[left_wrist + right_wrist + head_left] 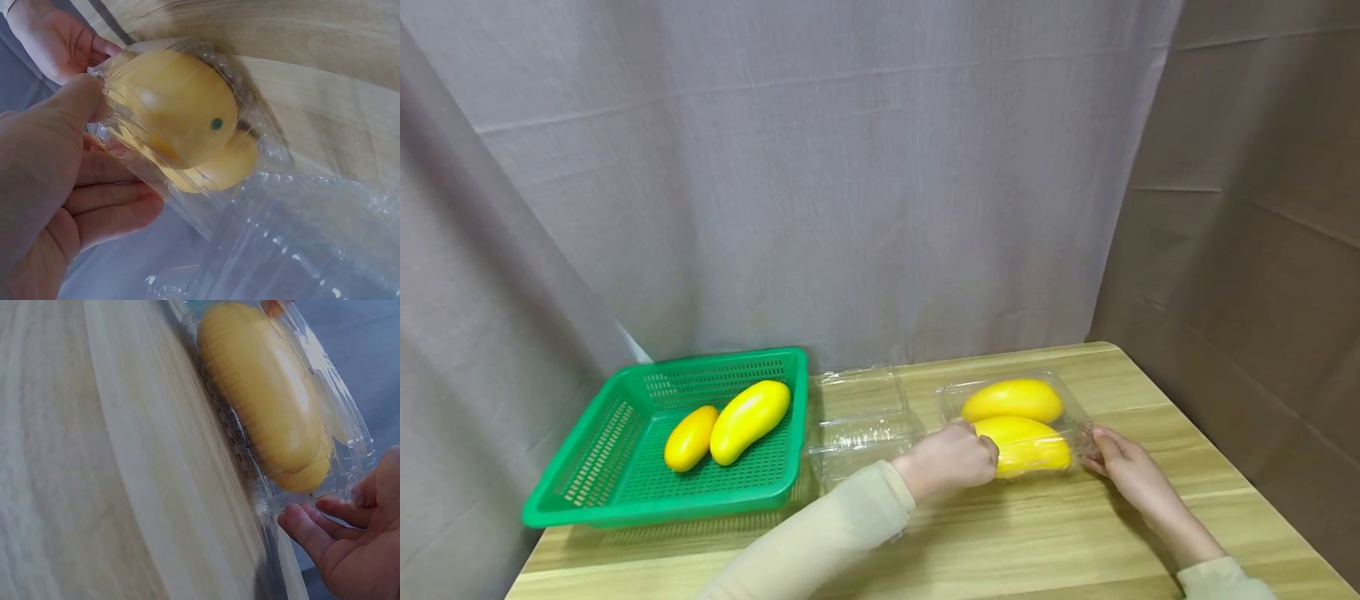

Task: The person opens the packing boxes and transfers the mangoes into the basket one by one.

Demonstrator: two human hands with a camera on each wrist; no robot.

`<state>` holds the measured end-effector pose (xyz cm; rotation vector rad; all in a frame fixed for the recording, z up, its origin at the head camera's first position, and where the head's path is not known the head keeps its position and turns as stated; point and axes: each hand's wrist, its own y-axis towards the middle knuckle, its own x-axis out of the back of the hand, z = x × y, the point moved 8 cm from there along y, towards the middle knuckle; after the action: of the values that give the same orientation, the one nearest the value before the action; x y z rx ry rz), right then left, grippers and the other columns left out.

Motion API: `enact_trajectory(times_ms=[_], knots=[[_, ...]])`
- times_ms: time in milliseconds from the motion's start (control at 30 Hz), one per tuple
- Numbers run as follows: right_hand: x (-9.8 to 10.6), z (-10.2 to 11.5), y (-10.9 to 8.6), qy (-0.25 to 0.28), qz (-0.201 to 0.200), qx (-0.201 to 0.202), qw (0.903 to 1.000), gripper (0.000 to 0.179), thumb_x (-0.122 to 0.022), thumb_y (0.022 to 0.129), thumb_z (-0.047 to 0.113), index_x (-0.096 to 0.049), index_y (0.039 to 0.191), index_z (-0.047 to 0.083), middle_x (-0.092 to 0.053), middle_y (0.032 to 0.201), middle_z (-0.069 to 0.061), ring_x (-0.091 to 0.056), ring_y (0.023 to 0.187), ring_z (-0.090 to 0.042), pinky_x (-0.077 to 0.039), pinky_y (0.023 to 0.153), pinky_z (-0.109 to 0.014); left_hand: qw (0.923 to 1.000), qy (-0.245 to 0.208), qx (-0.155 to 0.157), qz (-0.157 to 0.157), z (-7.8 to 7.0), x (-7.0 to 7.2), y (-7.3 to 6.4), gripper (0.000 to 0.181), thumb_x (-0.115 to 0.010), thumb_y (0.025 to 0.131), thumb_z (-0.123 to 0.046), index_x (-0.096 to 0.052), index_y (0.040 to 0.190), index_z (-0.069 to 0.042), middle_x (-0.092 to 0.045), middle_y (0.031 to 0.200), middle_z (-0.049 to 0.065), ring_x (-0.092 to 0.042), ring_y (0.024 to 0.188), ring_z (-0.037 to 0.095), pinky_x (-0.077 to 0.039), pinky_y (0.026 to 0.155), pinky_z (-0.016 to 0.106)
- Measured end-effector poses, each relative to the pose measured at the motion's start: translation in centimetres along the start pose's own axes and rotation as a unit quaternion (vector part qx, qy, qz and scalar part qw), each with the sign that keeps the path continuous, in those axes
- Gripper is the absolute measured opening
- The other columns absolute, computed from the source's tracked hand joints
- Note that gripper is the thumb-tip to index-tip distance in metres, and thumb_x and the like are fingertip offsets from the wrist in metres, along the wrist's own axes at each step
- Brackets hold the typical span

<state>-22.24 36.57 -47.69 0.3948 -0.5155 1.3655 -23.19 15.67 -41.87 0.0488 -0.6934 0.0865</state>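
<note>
A clear plastic clamshell container [951, 400] holds two yellow mangoes, a rear mango [1011, 401] and a front mango [1030, 450]. My left hand [951, 457] pinches the container's left end; in the left wrist view its thumb [78, 100] lies over the plastic edge with the other fingers below. At the opposite end, my right hand [1131, 471] grips the rim between thumb and fingers, as the right wrist view also shows [356, 540]. Clear plastic lies over the mangoes; whether the lid is latched cannot be told.
A green basket [801, 417] at the left holds a small orange-yellow mango [691, 439] and a larger yellow mango [749, 422]. Between basket and hands lies a second clear container [865, 429], its lid raised at the back. Grey curtain [880, 208] hangs behind the wooden table [1157, 408].
</note>
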Motion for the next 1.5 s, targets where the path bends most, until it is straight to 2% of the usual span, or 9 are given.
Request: enact_trajectory(times_ms=[400,567,633,767,967,1133,1233,1367,1500], knots=[[-0.3,0.2,0.0,-0.006,0.005,0.009,0.9999,0.068,-0.017,0.112,0.036,-0.023,0.147,-0.023,-0.040,0.142,-0.043,-0.059,0.119,-0.044,-0.048,0.099,-0.045,0.9993,-0.027,-0.013,0.025,1.0,0.6,0.0,0.020,-0.053,0.100,-0.010,-0.067,0.097,-0.024,-0.056,0.077,-0.017,-0.038,0.058,0.002,-0.041,0.053,0.014],[-0.4,0.2,-0.7,0.002,0.001,0.005,1.0000,0.067,-0.020,0.112,0.034,-0.023,0.146,-0.024,-0.035,0.144,-0.044,-0.058,0.120,-0.044,-0.054,0.092,-0.030,0.9923,-0.100,0.072,-0.013,2.1,-0.4,-1.3,0.010,-0.058,0.101,-0.018,-0.066,0.107,-0.017,-0.069,0.089,-0.008,-0.062,0.080,0.005,-0.052,0.073,0.014],[-0.4,0.3,-0.8,0.004,-0.003,0.007,1.0000,0.067,-0.019,0.112,0.035,-0.024,0.146,-0.023,-0.035,0.145,-0.043,-0.057,0.122,-0.044,-0.054,0.090,-0.025,0.9734,-0.178,0.138,-0.043,2.7,-0.9,-2.2,0.021,-0.061,0.102,-0.027,-0.066,0.116,-0.012,-0.072,0.108,0.001,-0.068,0.102,0.014,-0.054,0.085,0.019],[-0.5,0.6,-0.9,0.015,-0.009,0.015,0.9997,0.066,-0.018,0.112,0.034,-0.025,0.146,-0.023,-0.035,0.146,-0.042,-0.055,0.123,-0.042,-0.053,0.088,-0.019,0.8989,-0.348,0.249,-0.095,3.2,-1.7,-3.7,0.049,-0.065,0.099,-0.036,-0.059,0.134,-0.002,-0.059,0.139,0.016,-0.055,0.131,0.026,-0.046,0.103,0.028],[-0.4,0.6,-0.9,0.011,-0.011,0.011,0.9998,0.068,-0.019,0.112,0.036,-0.026,0.146,-0.022,-0.040,0.143,-0.041,-0.059,0.119,-0.036,-0.054,0.088,-0.021,0.8262,-0.427,0.352,-0.107,3.3,-2.3,-5.0,0.069,-0.069,0.095,-0.037,-0.047,0.145,0.005,-0.046,0.149,0.024,-0.046,0.138,0.033,-0.039,0.110,0.036],[-0.5,0.4,-0.8,0.017,-0.015,0.009,0.9997,0.068,-0.018,0.112,0.036,-0.023,0.147,-0.022,-0.041,0.140,-0.043,-0.059,0.118,-0.040,-0.055,0.089,-0.024,0.8088,-0.434,0.390,-0.075,3.5,-3.0,-5.9,0.078,-0.070,0.092,-0.048,-0.047,0.144,0.006,-0.052,0.145,0.022,-0.055,0.130,0.032,-0.046,0.105,0.038],[-0.5,0.4,-0.7,0.034,-0.018,0.014,0.9992,0.065,-0.019,0.112,0.033,-0.018,0.150,-0.019,-0.039,0.140,-0.044,-0.055,0.120,-0.042,-0.054,0.087,-0.020,0.7989,-0.452,0.391,-0.071,3.3,-3.5,-6.2,0.080,-0.071,0.091,-0.048,-0.046,0.146,0.005,-0.067,0.126,0.018,-0.070,0.096,0.019,-0.056,0.088,0.029],[-0.4,0.6,-0.7,0.052,-0.027,0.023,0.9980,0.062,-0.021,0.112,0.031,-0.013,0.154,-0.014,-0.035,0.141,-0.043,-0.057,0.115,-0.032,-0.054,0.084,-0.017,0.7711,-0.498,0.391,-0.066,2.8,-4.4,-6.4,0.081,-0.070,0.092,-0.047,-0.044,0.147,0.007,-0.065,0.075,0.000,-0.044,0.048,0.006,-0.058,0.082,0.030],[-0.1,0.8,-1.0,0.056,-0.047,0.038,0.9966,0.061,-0.027,0.112,0.031,-0.016,0.155,-0.010,-0.031,0.145,-0.043,-0.054,0.100,0.004,-0.053,0.081,-0.013,0.7513,-0.518,0.404,-0.061,2.6,-4.9,-6.6,0.079,-0.069,0.093,-0.048,-0.047,0.145,0.007,-0.048,0.058,-0.008,-0.069,0.070,0.018,-0.045,0.106,0.046]])
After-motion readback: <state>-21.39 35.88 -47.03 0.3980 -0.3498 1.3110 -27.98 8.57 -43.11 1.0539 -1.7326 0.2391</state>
